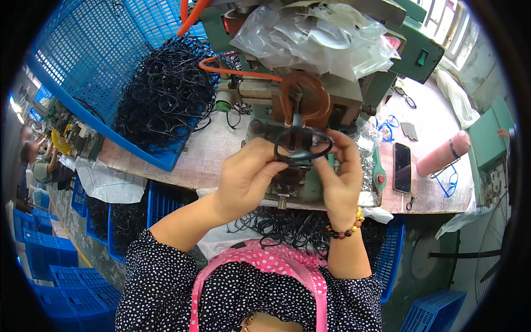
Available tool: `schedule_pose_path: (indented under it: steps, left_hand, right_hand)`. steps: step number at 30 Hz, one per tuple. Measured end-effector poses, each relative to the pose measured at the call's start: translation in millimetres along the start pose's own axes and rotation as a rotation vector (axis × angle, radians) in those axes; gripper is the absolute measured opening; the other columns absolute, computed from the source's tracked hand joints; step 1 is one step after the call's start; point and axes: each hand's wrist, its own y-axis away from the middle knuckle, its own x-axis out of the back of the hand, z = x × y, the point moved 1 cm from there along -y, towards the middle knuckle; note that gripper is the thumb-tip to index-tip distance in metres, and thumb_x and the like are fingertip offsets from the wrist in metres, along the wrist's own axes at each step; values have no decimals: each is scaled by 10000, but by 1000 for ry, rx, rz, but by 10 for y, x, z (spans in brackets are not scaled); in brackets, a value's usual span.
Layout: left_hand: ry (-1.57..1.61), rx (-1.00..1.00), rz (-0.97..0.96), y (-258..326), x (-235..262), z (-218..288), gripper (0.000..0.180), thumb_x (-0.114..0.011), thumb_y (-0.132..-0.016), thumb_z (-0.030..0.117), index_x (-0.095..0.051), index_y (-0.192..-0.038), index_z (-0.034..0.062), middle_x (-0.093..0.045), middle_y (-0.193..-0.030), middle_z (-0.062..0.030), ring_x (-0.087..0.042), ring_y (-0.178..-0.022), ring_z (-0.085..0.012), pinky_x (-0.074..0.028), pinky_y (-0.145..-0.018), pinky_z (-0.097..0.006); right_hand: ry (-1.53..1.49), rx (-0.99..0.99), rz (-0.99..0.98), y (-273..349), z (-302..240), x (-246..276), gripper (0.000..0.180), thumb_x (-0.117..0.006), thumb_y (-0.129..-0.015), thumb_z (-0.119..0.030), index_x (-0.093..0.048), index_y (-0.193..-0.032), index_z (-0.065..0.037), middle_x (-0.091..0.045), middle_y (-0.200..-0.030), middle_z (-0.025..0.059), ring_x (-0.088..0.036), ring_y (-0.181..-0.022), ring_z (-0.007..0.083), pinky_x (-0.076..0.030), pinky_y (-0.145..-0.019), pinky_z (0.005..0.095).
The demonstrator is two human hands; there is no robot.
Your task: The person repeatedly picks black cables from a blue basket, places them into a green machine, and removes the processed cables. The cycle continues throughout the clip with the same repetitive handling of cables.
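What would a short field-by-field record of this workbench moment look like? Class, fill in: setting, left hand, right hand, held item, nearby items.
setting: wooden workbench with a green machine at its back
left hand: left hand pinches the left side of the black eyeglass frame
right hand: right hand, beaded bracelet at the wrist, pinches the frame's right side
held item: frame held in front of the machine
nearby items: blue crate heaped with black frames; phone; pink bottle; clear plastic bags
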Motion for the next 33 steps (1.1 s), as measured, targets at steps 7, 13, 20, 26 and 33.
schedule_pose_path:
  steps: [7,13,20,26,33]
  left_hand:
    - [-110,-88,7,-67,-76,-120,140,-686,-852,13,-640,-982,-10,-592,-828,-147,-582,-702,-336,-482,-625,-371]
    - [-113,-173,60,-5,-107,-163,168,-694,-836,4,-636,-994,-1,-600,-833,-155,-586,-703,-347,-485,-620,-379]
    - [-154,-257,78,-26,-84,-125,233,-720,-821,7,-616,-1028,-23,-625,-856,-160,-619,-719,-349,-491,-603,-393]
    - [-265,-233,129,134,119,-373,224,-715,-827,36,-642,-1037,11,-641,-915,-156,-617,-815,-354,-510,-714,-408]
    - [-1208,144,85,465,1337,-1360,309,-712,-839,138,-598,-1118,66,-581,-1112,-113,-536,-1051,-311,-427,-916,-409]
  right_hand:
    - [195,206,328,117,69,654,243,-609,-955,9,-593,-1198,14,-650,-1054,60,-604,-1000,123,-464,-917,260]
    - [424,-68,477,283,482,1028,149,-604,-958,0,-653,-1099,-5,-647,-1032,38,-580,-984,107,-476,-885,262]
    - [1126,287,38,268,496,780,168,-727,-783,-95,-655,-933,-73,-626,-1118,101,-471,-1239,378,-344,-1070,496]
    - [1034,342,156,184,562,738,76,-682,-859,-74,-696,-934,-69,-677,-994,81,-599,-1072,308,-366,-1055,472]
    - [863,270,277,254,670,732,137,-682,-882,-30,-737,-1007,-46,-650,-944,90,-589,-913,255,-451,-901,385]
